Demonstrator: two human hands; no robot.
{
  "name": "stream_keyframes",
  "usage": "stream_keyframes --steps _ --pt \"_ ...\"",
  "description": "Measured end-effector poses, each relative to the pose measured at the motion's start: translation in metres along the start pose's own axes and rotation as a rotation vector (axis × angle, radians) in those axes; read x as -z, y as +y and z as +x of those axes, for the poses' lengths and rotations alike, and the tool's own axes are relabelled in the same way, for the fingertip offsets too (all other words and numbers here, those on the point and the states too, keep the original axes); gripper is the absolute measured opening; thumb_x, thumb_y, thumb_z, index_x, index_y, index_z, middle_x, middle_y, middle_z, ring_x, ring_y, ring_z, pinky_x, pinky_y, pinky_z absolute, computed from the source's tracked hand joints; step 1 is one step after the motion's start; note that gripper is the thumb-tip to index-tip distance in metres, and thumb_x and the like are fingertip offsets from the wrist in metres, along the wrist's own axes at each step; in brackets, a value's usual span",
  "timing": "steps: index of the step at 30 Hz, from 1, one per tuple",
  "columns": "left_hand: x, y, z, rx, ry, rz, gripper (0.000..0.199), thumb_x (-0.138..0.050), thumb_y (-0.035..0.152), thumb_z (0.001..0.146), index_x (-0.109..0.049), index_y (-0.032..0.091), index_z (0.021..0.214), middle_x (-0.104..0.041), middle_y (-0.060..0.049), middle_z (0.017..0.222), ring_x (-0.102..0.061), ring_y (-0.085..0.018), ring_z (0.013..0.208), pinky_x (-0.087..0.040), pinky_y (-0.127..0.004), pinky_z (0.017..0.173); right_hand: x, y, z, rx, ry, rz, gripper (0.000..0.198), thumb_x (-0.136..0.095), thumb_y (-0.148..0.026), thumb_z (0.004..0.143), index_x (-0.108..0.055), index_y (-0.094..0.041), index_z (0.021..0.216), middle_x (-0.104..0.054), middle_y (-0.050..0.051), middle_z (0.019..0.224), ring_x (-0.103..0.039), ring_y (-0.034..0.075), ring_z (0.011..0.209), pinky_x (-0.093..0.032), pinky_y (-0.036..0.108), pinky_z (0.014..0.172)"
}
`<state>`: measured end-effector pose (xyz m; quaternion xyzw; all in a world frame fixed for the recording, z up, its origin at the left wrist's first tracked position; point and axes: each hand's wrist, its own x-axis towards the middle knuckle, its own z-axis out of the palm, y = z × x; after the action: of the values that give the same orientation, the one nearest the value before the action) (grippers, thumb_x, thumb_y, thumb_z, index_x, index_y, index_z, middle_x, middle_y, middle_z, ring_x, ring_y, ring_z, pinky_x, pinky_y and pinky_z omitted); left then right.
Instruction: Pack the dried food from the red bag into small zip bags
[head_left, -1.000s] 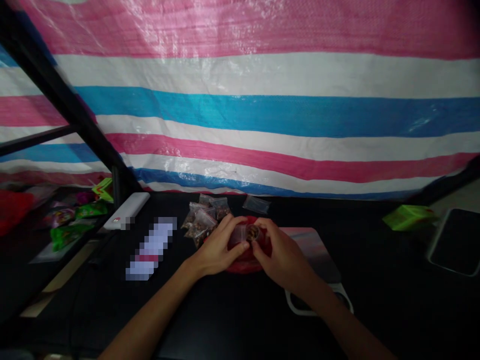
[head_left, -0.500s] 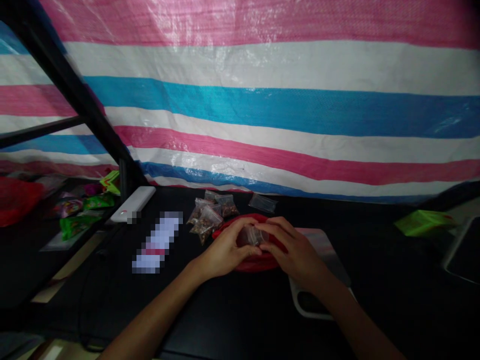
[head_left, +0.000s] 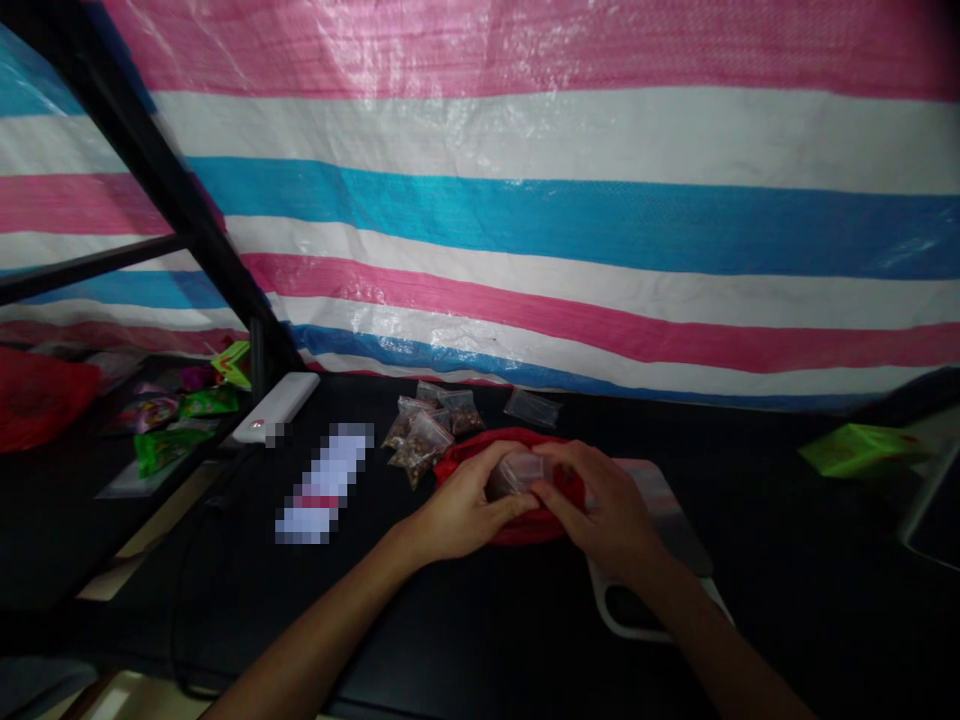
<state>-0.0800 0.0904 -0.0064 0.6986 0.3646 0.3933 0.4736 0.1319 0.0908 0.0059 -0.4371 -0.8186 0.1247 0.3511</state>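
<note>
Between the fingertips of both hands is a small clear plastic bag (head_left: 523, 470), held above a red plastic bag (head_left: 517, 533). My left hand (head_left: 461, 505) grips its left side, thumb toward me and fingers curled behind. On the other side, my right hand (head_left: 604, 500) pinches the bag's edge with thumb and fingers. Whether anything is inside the clear bag, I cannot tell. Just left of the red bag lie several small zip bags (head_left: 421, 445) with brown bits in them. Another clear zip bag (head_left: 532, 407) rests flat behind the red bag.
A cutting board (head_left: 667, 515) lies partly under my right forearm. To the left are a white bar-shaped device (head_left: 277, 408) and a blurred-out oblong item (head_left: 326, 485). Green packets (head_left: 169, 450) sit farther left, and a green box (head_left: 862, 450) stands at right. A striped sheet (head_left: 525, 220) hangs behind.
The whole view has shifted slightly, so things appear a little farther right. My right fingers have moved along the clear bag's edge, and more of the bag shows.
</note>
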Motion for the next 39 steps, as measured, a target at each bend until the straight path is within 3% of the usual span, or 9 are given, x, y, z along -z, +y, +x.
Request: stream_keyframes --steps 5,10,12,15,17,20,26,30,39 --pt "0.01 0.004 0.003 0.009 0.221 0.024 0.035 -0.059 0.04 0.099 -0.057 0.021 0.128 -0.068 -0.007 0.112 -0.065 -0.022 0.104 -0.05 -0.034 0.096 0.0 -0.002 0.002 -0.143 0.224 -0.017 0.025 -0.06 -0.031 0.095 -0.063 -0.026 0.119 -0.072 0.005 0.103 -0.068 0.023 0.09 -0.055 0.036 0.083" --pt "0.026 0.004 0.008 -0.003 0.467 0.144 0.028 -0.054 0.041 0.101 -0.057 0.021 0.12 -0.067 -0.005 0.105 -0.064 -0.021 0.099 -0.049 -0.033 0.093 -0.012 -0.001 0.002 -0.045 -0.091 -0.147 0.024 -0.067 -0.026 0.09 -0.067 -0.029 0.114 -0.074 0.005 0.114 -0.061 0.029 0.115 -0.043 0.048 0.101" --pt "0.027 -0.002 0.008 0.023 0.454 0.321 0.029 -0.056 0.04 0.099 -0.056 0.021 0.12 -0.067 -0.008 0.11 -0.064 -0.024 0.103 -0.048 -0.037 0.095 -0.016 0.002 0.0 -0.043 -0.175 -0.22 0.024 -0.069 -0.023 0.086 -0.067 -0.029 0.11 -0.076 0.005 0.113 -0.057 0.031 0.121 -0.036 0.053 0.104" --pt "0.025 -0.014 0.005 0.064 0.293 0.562 0.031 -0.062 0.035 0.093 -0.055 0.021 0.121 -0.066 -0.011 0.117 -0.064 -0.03 0.107 -0.049 -0.041 0.094 -0.019 0.007 -0.002 -0.068 -0.206 -0.273 0.022 -0.068 -0.019 0.085 -0.066 -0.028 0.105 -0.076 0.005 0.111 -0.054 0.032 0.12 -0.034 0.054 0.103" --pt "0.022 -0.021 0.004 0.113 0.191 0.626 0.026 -0.062 0.03 0.092 -0.057 0.022 0.116 -0.066 -0.011 0.11 -0.066 -0.029 0.101 -0.05 -0.04 0.089 -0.019 0.009 -0.003 -0.074 -0.221 -0.287 0.022 -0.067 -0.016 0.085 -0.065 -0.027 0.104 -0.075 0.005 0.112 -0.053 0.033 0.121 -0.033 0.053 0.103" --pt "0.02 -0.025 0.004 0.167 0.174 0.671 0.019 -0.059 0.026 0.092 -0.059 0.022 0.11 -0.065 -0.01 0.1 -0.066 -0.028 0.092 -0.05 -0.038 0.084 -0.018 0.007 -0.004 -0.072 -0.247 -0.277 0.023 -0.066 -0.014 0.085 -0.064 -0.027 0.105 -0.074 0.004 0.114 -0.053 0.032 0.122 -0.033 0.052 0.104" --pt "0.02 -0.016 0.006 0.156 0.176 0.418 0.017 -0.057 0.019 0.09 -0.059 0.022 0.106 -0.068 -0.003 0.088 -0.066 -0.022 0.078 -0.046 -0.03 0.07 -0.02 0.002 -0.006 -0.057 -0.258 -0.306 0.027 -0.065 -0.016 0.088 -0.065 -0.025 0.114 -0.073 0.009 0.117 -0.053 0.033 0.121 -0.034 0.053 0.104" --pt "0.016 -0.021 0.006 0.136 0.188 0.307 0.016 -0.058 0.015 0.087 -0.059 0.021 0.102 -0.066 -0.002 0.089 -0.063 -0.019 0.081 -0.046 -0.029 0.073 -0.023 0.002 -0.008 -0.049 -0.268 -0.312 0.041 -0.066 -0.016 0.089 -0.062 -0.023 0.129 -0.073 0.011 0.117 -0.052 0.034 0.122 -0.035 0.054 0.105" --pt "0.023 -0.043 0.012 0.21 0.142 0.142 0.036 -0.053 0.001 0.071 -0.058 0.018 0.102 -0.062 0.001 0.086 -0.059 -0.016 0.078 -0.044 -0.025 0.07 -0.023 -0.002 -0.009 -0.089 -0.249 -0.26 0.024 -0.069 -0.016 0.084 -0.066 -0.022 0.108 -0.069 0.008 0.108 -0.051 0.032 0.113 -0.04 0.048 0.099"
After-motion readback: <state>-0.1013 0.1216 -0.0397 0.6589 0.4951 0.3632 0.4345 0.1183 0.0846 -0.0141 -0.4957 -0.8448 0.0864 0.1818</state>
